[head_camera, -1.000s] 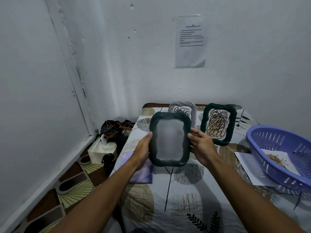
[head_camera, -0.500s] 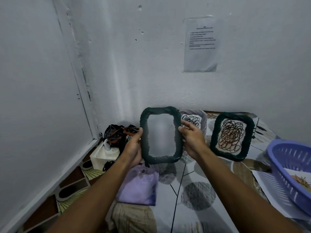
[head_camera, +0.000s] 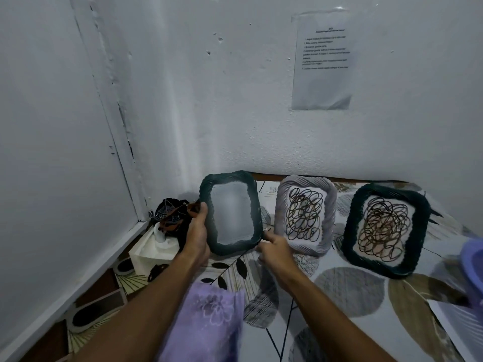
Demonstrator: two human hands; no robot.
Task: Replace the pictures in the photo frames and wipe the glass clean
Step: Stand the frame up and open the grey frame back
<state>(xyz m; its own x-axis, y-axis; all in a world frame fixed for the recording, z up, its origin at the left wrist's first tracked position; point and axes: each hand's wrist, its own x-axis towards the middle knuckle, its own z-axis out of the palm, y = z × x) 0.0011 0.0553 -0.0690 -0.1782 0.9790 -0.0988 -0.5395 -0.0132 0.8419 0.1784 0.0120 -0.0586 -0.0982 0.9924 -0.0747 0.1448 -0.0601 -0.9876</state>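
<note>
**Photo frame with blank pane, standing at the left of a row of three**

Photo frame point(head_camera: 231, 216), dark green with a ribbed rim, is standing upright near the back wall at the left end of the patterned surface point(head_camera: 347, 286). Its pane is showing only a pale grey blank. The left hand point(head_camera: 196, 235) is gripping its left edge, thumb curled over the rim. The right hand point(head_camera: 275, 248) is sitting just off the lower right corner, fingers loosely curled and holding nothing; whether it is touching the rim cannot be told.

Containers: a purple basket point(head_camera: 471, 259) is showing only partly at the right edge, contents out of view. A white box point(head_camera: 146, 250) is sitting on the floor to the left.

A grey frame point(head_camera: 304, 218) and a second dark green frame point(head_camera: 384, 228) are leaning to the right, each holding a scribble picture. A purple floral cloth point(head_camera: 206, 322) is lying in the near foreground.
</note>
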